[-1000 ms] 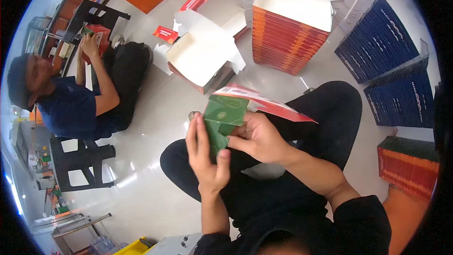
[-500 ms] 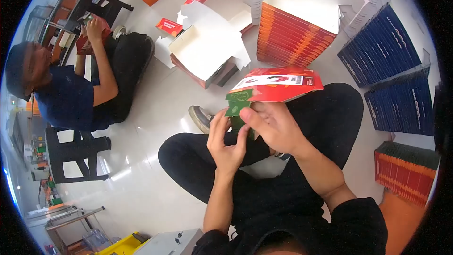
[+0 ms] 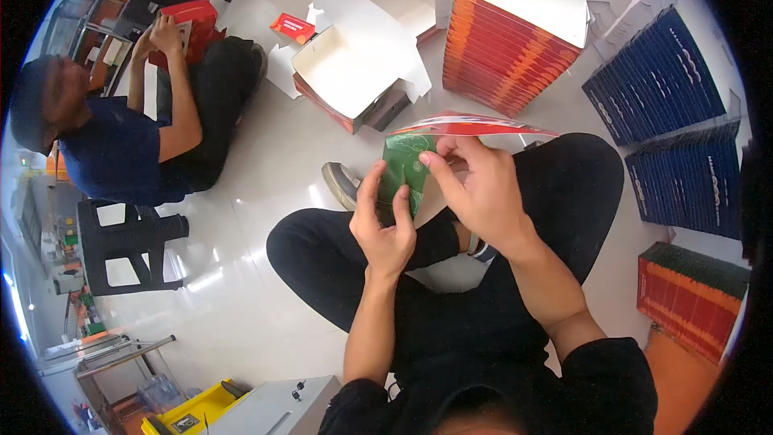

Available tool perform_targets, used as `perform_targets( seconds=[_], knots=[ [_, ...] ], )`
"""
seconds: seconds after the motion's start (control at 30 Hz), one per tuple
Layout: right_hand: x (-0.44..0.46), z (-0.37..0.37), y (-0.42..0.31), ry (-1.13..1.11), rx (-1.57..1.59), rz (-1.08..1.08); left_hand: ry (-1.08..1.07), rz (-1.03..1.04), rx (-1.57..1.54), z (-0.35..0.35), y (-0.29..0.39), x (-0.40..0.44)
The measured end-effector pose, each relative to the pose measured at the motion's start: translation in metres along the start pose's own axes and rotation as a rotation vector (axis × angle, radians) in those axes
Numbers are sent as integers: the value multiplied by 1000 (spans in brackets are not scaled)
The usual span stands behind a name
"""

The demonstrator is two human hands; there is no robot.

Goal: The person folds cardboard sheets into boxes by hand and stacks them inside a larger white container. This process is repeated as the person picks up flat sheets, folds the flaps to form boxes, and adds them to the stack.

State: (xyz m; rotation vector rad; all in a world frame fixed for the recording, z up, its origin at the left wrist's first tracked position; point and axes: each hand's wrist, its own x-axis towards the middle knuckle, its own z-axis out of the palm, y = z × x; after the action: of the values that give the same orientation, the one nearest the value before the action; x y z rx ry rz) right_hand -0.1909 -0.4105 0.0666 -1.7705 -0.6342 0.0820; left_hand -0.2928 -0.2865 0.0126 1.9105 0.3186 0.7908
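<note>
In front of my lap I hold a partly folded cardboard box (image 3: pixel 406 163), with a green end panel facing me and a red panel seen nearly edge-on at the top. My left hand (image 3: pixel 385 229) grips the green panel's lower left side between fingers and thumb. At the panel's right edge, my right hand (image 3: pixel 479 193) pinches the box, thumb on the green face and fingers behind the red panel. Some of those fingers are hidden by the card.
Open white-lined boxes (image 3: pixel 342 72) lie ahead on the floor. Beside them rises a red-orange stack (image 3: pixel 507 52). Dark blue stacks (image 3: pixel 656 80) and a red-green stack (image 3: pixel 691 302) stand at right. Another person (image 3: pixel 113 145) sits at left holding a red box, near a black stool (image 3: pixel 133 246).
The box has tipped so its red face, broad before, is now nearly edge-on, and more green panel shows. My right hand has risen slightly. The other person's red box has turned upright.
</note>
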Motion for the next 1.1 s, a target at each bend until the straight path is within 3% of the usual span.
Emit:
perform_targets(
  seconds=[0.17, 0.23, 0.53, 0.63, 0.8, 0.9, 0.97, 1.0, 1.03, 1.1],
  knots=[
    [7, -11, 3, -6, 50, -47, 58, 97, 168, -2, 11, 5],
    [6, -12, 3, 23, -106, -211, 79, 101, 206, -3, 18, 5],
    [0, 4, 5, -6, 186, -2, 181, 55, 292, 6, 29, 1],
    [-5, 9, 0, 14, -1, -173, 227, 51, 309, 12, 32, -1],
    [-5, 1, 5, -35, 68, -100, 207, 58, 299, 12, 38, 2],
    [-10, 4, 2, -83, 103, -40, 227, 35, 175, 17, 33, -2],
    [-6, 2, -10, -69, 169, -59, 256, -172, -214, 19, 31, -4],
    [-1, -6, -18, -142, 190, -79, 255, -200, -266, 14, 38, 1],
    [7, -17, -24, -31, -26, -345, 276, -233, -309, 6, 35, 5],
    [9, -39, -27, 88, -77, -240, 384, -335, -380, -18, 22, 3]
  ],
)
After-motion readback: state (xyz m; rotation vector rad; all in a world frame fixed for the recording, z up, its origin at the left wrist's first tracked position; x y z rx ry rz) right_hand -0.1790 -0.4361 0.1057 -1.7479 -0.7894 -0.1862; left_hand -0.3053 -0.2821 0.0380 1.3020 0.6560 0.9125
